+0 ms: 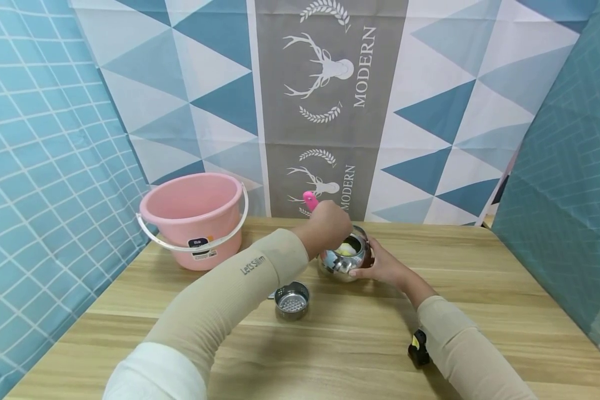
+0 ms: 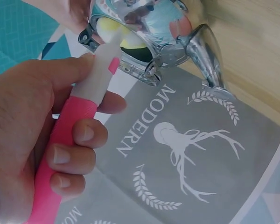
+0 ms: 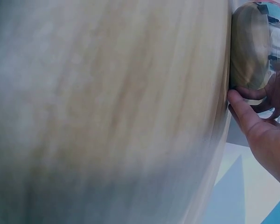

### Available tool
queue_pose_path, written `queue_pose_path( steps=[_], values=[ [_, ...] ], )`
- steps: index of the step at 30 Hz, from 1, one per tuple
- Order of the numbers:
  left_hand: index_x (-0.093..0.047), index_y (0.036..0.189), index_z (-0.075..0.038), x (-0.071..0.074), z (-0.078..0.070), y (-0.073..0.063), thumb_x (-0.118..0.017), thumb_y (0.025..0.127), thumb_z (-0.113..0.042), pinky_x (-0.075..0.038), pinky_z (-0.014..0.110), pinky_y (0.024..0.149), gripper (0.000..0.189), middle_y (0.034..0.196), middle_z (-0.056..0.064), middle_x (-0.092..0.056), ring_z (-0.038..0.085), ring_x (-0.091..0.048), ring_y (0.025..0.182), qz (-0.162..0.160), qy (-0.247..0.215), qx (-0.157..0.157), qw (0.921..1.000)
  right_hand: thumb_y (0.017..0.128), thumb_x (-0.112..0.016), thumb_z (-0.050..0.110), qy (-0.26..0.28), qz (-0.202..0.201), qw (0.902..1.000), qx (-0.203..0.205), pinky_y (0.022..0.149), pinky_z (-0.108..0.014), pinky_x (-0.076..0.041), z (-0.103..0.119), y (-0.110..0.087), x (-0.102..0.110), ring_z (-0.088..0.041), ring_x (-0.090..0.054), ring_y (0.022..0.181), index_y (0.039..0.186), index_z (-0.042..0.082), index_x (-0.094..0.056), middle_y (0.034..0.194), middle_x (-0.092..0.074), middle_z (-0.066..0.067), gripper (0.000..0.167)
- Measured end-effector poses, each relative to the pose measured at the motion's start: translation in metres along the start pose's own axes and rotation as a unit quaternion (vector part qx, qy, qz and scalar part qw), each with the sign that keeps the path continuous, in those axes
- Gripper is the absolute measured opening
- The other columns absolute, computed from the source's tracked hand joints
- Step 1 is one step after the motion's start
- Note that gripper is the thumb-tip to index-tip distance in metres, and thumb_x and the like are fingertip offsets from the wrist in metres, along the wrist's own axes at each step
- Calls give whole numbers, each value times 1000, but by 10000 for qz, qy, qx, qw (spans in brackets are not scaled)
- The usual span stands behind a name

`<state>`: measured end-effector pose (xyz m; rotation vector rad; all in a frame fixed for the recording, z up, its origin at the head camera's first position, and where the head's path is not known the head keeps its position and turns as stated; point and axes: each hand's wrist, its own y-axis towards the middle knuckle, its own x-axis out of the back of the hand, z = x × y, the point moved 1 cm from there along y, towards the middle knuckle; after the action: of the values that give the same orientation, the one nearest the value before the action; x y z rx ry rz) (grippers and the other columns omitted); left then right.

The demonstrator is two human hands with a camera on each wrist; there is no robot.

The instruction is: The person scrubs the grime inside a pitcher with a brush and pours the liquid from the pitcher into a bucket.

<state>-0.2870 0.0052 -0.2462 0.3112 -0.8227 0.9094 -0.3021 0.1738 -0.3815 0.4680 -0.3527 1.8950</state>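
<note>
My left hand [image 1: 330,225] grips the pink handle of a sponge brush [image 2: 65,154], its fingers curled round it. The brush's yellow and white sponge head [image 2: 113,30] sits inside the mouth of a shiny steel teapot [image 1: 340,270]. In the left wrist view the pot's spout [image 2: 206,58] sticks out to one side. My right hand [image 1: 386,265] holds the pot's right side, thumb on the front and fingers behind it. The right wrist view has this right hand [image 3: 266,140] against the pot's [image 3: 249,46] lower side.
A perforated steel strainer [image 1: 291,303] stands on the wooden table [image 1: 360,344] in front of the pot. At the back left is a pink bucket [image 1: 192,219] with a white handle. A small black object [image 1: 418,350] with a yellow patch lies beside the right sleeve. Patterned cloth [image 1: 430,111] hangs behind.
</note>
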Motion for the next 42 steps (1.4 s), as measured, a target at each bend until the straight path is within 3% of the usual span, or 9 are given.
queue_pose_path(
  steps=[6,13,19,27,31,38,42],
  values=[
    [-72,96,-27,4,-7,1,-58,92,-31,-50,28,57,14,84,-10,-66,7,-56,69,94,449,99,9989,77,-84,27,72,23,9998,171,110,-55,-27,0,1,-2,-39,-32,136,156,10,-7,148,-31,-20,111],
    [-71,98,-27,8,-13,2,-56,93,-21,-41,23,47,16,80,-9,-62,7,-49,65,259,893,142,9956,77,-84,29,-6,-9,9997,225,109,-55,-29,2,1,-2,-36,-36,132,155,11,-7,146,-34,-19,111],
    [-71,92,-28,-1,-8,5,-59,92,-21,-35,23,44,14,77,-10,-59,7,-45,63,-7,785,252,9966,76,-85,32,-99,-44,9998,170,112,-58,-20,1,0,-1,-38,-21,142,156,9,-4,153,-24,-19,116],
    [-71,83,-27,-17,5,5,-57,94,-19,-51,27,58,19,74,-10,-64,6,-52,63,-505,433,253,9975,79,-83,28,-106,-66,9999,97,112,-61,-16,7,-4,-1,-42,-10,144,155,6,-2,157,-15,-23,114],
    [-70,79,-25,-26,11,7,-57,93,-18,-51,29,55,21,69,-9,-61,8,-53,60,-697,234,194,9971,79,-83,29,-118,-86,9999,89,112,-61,-16,6,-3,-1,-42,-8,145,156,7,0,158,-13,-23,115],
    [-70,79,-23,-30,13,8,-54,97,-44,-53,32,57,32,69,-8,-60,9,-54,61,-817,23,46,9966,79,-83,30,-137,-79,9999,42,112,-60,-15,5,-2,-1,-42,-7,145,155,6,0,158,-11,-23,115],
    [-70,81,-23,-27,12,8,-53,97,-48,-53,34,59,35,70,-8,-61,10,-55,62,-802,-60,-59,9967,80,-82,30,-108,-33,9999,22,112,-61,-15,5,-3,0,-42,-8,145,155,6,1,158,-11,-23,114]
  ],
)
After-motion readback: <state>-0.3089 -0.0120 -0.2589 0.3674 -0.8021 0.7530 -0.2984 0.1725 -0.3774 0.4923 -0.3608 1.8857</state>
